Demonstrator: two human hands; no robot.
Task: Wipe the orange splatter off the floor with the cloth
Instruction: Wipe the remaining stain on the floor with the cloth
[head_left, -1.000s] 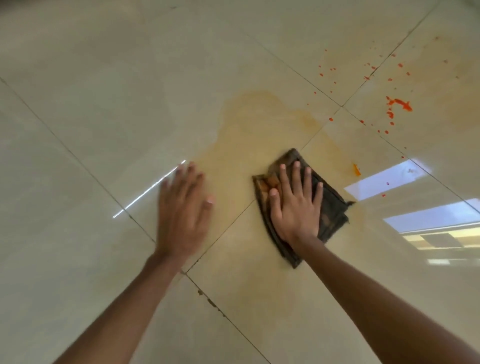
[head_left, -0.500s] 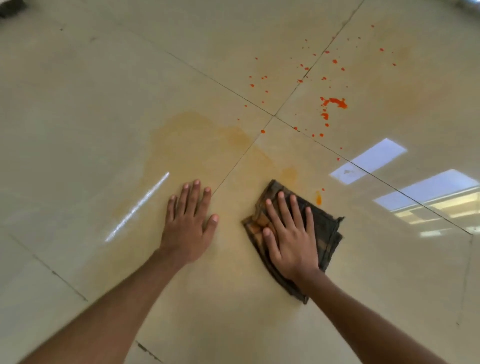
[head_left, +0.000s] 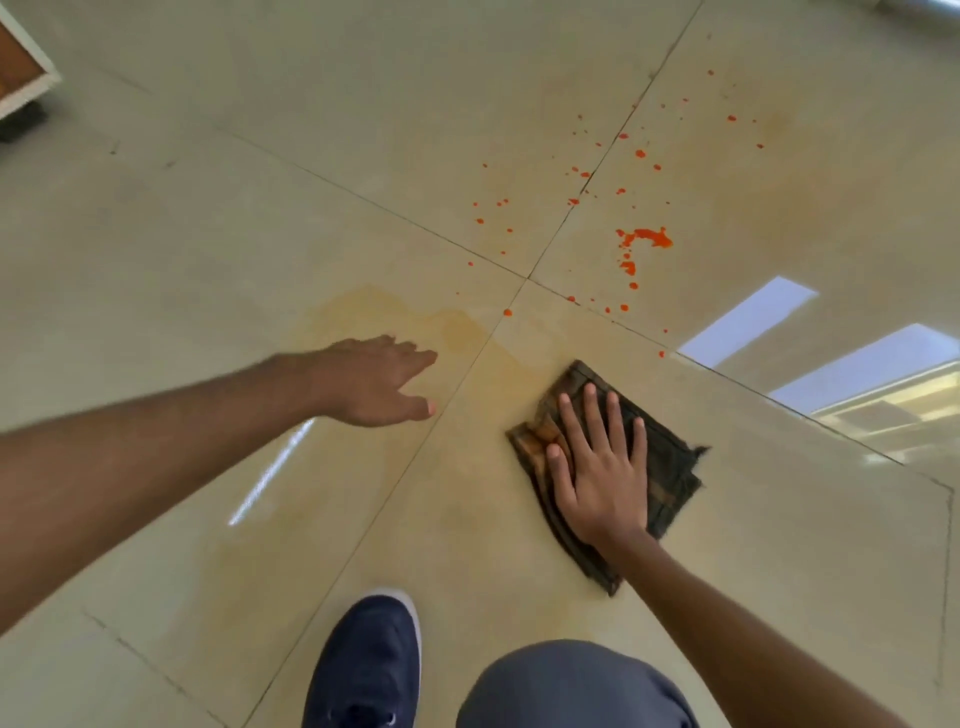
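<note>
A dark folded cloth (head_left: 667, 467), stained orange at its left edge, lies flat on the beige tiled floor (head_left: 260, 208). My right hand (head_left: 602, 467) presses on it with straight, spread fingers. Beyond the cloth, orange splatter (head_left: 644, 238) dots the tiles around a grout crossing, with one larger blot and many small drops. A pale yellow smear (head_left: 395, 317) spreads left of the cloth. My left hand (head_left: 379, 379) hovers over that smear, fingers relaxed and holding nothing; it looks slightly blurred.
My dark blue shoe (head_left: 363, 670) and grey-trousered knee (head_left: 571, 686) are at the bottom edge. A white-framed piece of furniture (head_left: 21, 67) stands at the far left corner. Bright window reflections (head_left: 748, 317) lie on the floor to the right.
My left hand has lifted off the floor and swung so its fingers point right. The view has pulled back, bringing my shoe and knee into sight. The right hand stays pressed on the cloth.
</note>
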